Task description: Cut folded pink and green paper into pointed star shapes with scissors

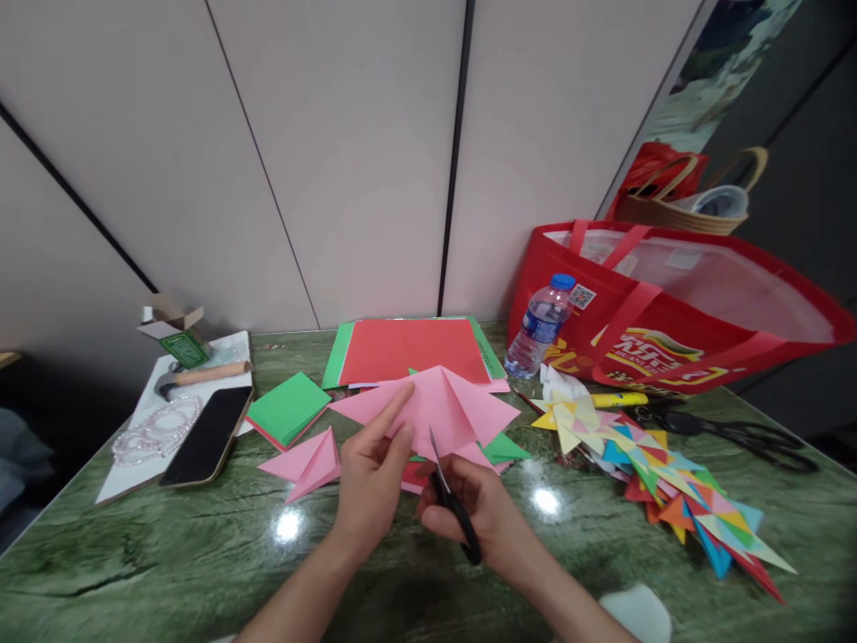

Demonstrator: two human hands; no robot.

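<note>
My left hand (375,464) pinches a creased sheet of pink paper (461,406) between thumb and fingers, holding it up over the table. Black-handled scissors (459,518) are gripped in my right hand (475,505), their pointed blades up against the lower edge of the pink sheet. Whether the blades are cutting into it I cannot tell. Behind and below the sheet lie more folded pieces, partly hidden, among them a green one (503,448). A separate folded pink piece (309,460) rests left of my left hand.
A green paper stack (289,409), a phone (209,438), a hammer (204,375) and a small box (179,338) are at left. Red sheets (415,348) lie behind. A water bottle (539,329), red bag (609,317), folded colourful stars (676,482) and other black scissors (743,436) are right.
</note>
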